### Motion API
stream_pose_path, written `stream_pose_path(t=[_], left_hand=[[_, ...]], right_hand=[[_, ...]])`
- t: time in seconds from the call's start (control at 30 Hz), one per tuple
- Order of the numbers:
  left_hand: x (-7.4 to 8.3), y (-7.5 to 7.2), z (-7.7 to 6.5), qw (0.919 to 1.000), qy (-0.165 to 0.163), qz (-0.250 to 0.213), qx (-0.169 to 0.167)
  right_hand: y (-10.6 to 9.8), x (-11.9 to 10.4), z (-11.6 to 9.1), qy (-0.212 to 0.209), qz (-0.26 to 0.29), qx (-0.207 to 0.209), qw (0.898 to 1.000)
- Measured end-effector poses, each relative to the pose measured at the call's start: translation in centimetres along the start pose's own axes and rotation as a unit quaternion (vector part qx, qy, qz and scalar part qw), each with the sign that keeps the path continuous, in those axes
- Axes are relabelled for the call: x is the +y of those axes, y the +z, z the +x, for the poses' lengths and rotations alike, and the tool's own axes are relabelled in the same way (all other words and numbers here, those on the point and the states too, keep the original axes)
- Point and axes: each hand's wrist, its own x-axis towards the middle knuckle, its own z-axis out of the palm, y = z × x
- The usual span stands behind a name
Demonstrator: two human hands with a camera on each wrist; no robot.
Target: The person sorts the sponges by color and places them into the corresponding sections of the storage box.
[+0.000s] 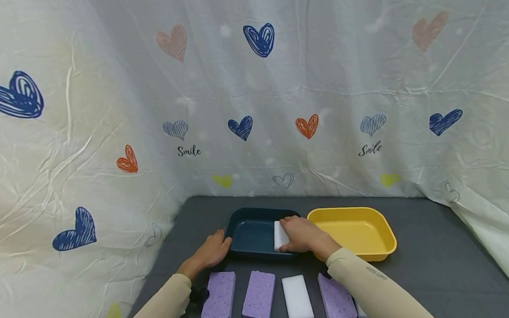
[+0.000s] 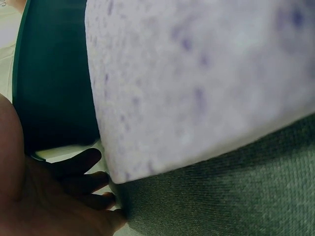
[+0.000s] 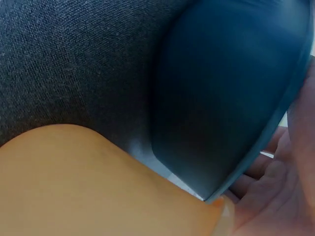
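Sponge (image 1: 280,236) in tray (image 1: 252,234), lengthwise front-to-back

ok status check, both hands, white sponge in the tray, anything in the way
Left hand at left end of dark blue tray. Right hand gripping white sponge inside its right end. Yellow tray close alongside, no obstruction seen.

I have free room over the left floor of the dark blue tray (image 1: 250,234); the left hand (image 1: 213,248) blocks its left rim, the right hand (image 1: 299,234) and white block (image 1: 279,237) its right end. The yellow tray (image 1: 362,230) crowds that side, with open gray table (image 1: 442,255) beyond. Nearer, slim lanes run between 3 purple sponges (image 1: 258,296) and 2 white sponges (image 1: 297,299), the right sleeve (image 1: 370,279) overhanging the last.
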Motion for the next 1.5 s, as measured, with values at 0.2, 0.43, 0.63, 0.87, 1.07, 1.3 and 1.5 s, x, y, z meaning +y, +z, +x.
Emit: stream_pose_path(t=[0.2,0.43,0.63,0.87,1.07,1.3,1.5], left_hand=[[-0.4,0.0,0.1,0.9998,0.009,-0.02,0.001],[-3.1,1.2,1.5,0.9992,0.037,-0.009,0.016],[-0.4,0.2,0.0,0.9996,0.008,-0.028,-0.008],[0.1,0.2,-0.1,0.9999,-0.002,-0.009,-0.007],[0.0,0.2,0.0,0.9998,-0.011,-0.007,-0.015],[-0.1,0.1,0.0,0.9998,-0.006,-0.011,-0.014],[-0.2,0.1,0.0,0.9998,0.001,-0.016,-0.01]], right_hand=[[0.5,0.0,0.7,0.006,-0.023,-0.002,1.0],[1.1,0.1,1.3,0.006,-0.055,-0.01,0.998],[1.2,-0.2,1.4,0.003,-0.078,-0.014,0.997],[1.2,-0.1,1.5,-0.001,-0.076,-0.016,0.997],[0.1,0.2,1.2,-0.01,-0.015,-0.015,1.0],[-2.1,0.8,0.4,-0.006,0.042,-0.018,0.999],[-3.8,1.8,-0.5,-0.023,0.049,-0.003,0.999]])
